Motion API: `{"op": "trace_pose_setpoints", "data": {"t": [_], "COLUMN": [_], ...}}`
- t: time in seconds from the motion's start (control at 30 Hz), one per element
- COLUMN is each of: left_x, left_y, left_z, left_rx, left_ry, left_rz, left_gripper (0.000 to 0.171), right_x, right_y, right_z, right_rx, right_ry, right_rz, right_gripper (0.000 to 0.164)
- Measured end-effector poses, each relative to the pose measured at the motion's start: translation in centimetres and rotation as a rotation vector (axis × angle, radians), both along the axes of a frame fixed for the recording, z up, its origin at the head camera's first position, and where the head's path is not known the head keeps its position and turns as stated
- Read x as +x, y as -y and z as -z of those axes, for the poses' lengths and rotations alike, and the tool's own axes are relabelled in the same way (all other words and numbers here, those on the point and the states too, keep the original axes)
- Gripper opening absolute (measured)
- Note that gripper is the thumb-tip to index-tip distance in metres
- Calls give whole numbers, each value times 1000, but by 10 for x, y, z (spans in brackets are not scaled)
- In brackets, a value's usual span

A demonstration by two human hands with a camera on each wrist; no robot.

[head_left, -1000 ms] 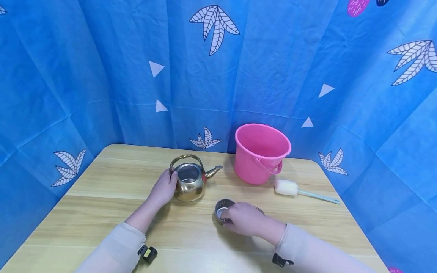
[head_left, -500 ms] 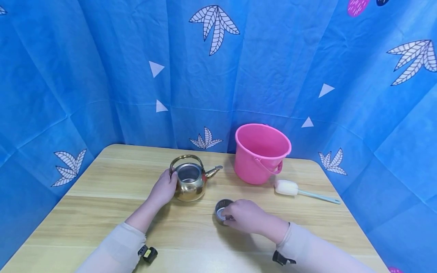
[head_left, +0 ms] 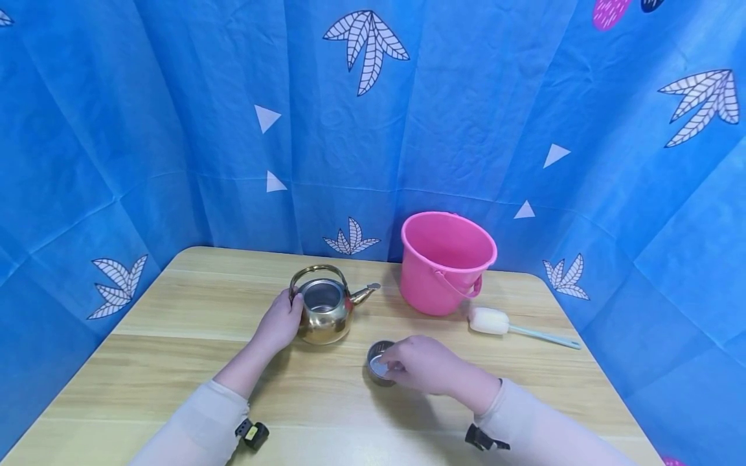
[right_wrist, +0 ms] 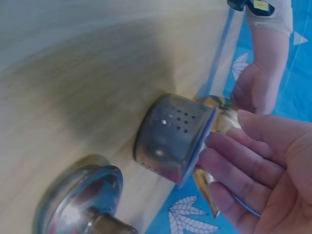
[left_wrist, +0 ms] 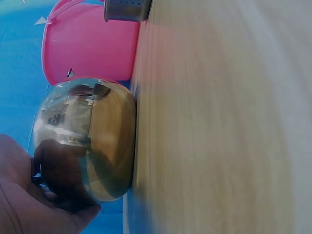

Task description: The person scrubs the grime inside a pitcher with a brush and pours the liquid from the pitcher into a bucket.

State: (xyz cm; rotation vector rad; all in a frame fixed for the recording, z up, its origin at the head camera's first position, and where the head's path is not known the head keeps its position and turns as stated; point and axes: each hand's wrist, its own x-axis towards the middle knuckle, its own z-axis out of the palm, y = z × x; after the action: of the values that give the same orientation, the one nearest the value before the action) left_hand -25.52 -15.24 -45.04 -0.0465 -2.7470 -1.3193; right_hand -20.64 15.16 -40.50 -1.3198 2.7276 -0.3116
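Note:
A gold kettle (head_left: 324, 327) stands upright and lidless on the table, its spout toward the right. My left hand (head_left: 281, 323) holds its left side, thumb near the base of the raised handle; some fingers are hidden behind the body. To the right sits a small steel strainer (right_wrist: 170, 139) with rows of holes. My right hand (head_left: 428, 367) hovers at the strainer's right rim, its fingers (right_wrist: 239, 161) loosely bent and the thumb apart, not gripping it. A shiny lid (right_wrist: 80, 204) with a knob lies beside the strainer in the right wrist view; the right hand hides it in the head view.
A pink bucket (head_left: 434, 291) stands at the back of the wooden table (head_left: 192, 310). In front and to its right lies a sponge brush (head_left: 489, 321) with a light blue handle. Blue curtain (head_left: 233, 149) hangs around the back and sides.
My right hand has let go of the strainer and drawn slightly right and up from it. The strainer stays in place. My left hand and the kettle have not moved.

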Motion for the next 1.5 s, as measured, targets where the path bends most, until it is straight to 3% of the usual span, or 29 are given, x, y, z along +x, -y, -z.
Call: {"op": "trace_pose_setpoints", "data": {"t": [0.63,0.97,1.23,1.5], "left_x": [1,-1,0,0], "left_y": [0,1,1,0], "left_z": [0,2,1,0], "left_rx": [6,-2,0,-4], "left_ry": [4,-5,5,9], "left_rz": [0,-4,3,4], "left_gripper": [54,54,55,55], "right_x": [-3,-2,-4,-6], "right_y": [-13,-21,-27,-31], "right_z": [-22,-33,-35,-38], "right_rx": [-42,-71,-80,-112], "right_ry": [53,1,55,76], "right_rz": [43,44,102,98], "right_gripper": [19,15,17,15]}}
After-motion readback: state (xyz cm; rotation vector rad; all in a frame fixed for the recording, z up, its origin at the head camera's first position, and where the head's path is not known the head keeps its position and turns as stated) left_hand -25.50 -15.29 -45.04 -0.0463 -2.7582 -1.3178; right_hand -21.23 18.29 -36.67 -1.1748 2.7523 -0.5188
